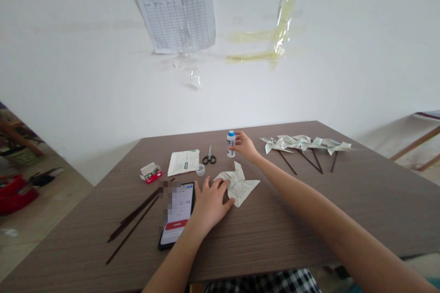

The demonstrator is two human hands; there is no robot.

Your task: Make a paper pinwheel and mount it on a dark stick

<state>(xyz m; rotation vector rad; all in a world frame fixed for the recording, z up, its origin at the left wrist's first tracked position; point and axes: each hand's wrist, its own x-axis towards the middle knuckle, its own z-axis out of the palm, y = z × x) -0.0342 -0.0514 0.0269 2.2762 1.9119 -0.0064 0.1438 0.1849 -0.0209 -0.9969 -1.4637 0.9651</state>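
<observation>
A folded paper pinwheel [241, 187] with printed text lies flat on the table. My left hand [212, 199] rests with spread fingers at its left edge, the fingertips touching the paper. Beyond the pinwheel, my right hand [244, 145] has its thumb and fingers closed round the right side of a white glue bottle [231, 146] with a blue cap. The bottle is upright at the table's far side. Left of it lie black-handled scissors [209, 157], a small roll of tape [200, 170] and a stack of paper [182, 163].
Several finished pinwheels [304, 143] on dark sticks lie at the back right. A phone [177, 215] showing a timer sits left of my left forearm, beside loose dark sticks [134, 213]. A small open red-and-white box [151, 173] stands at the left. The wall [240, 100] rises behind the table [292, 233].
</observation>
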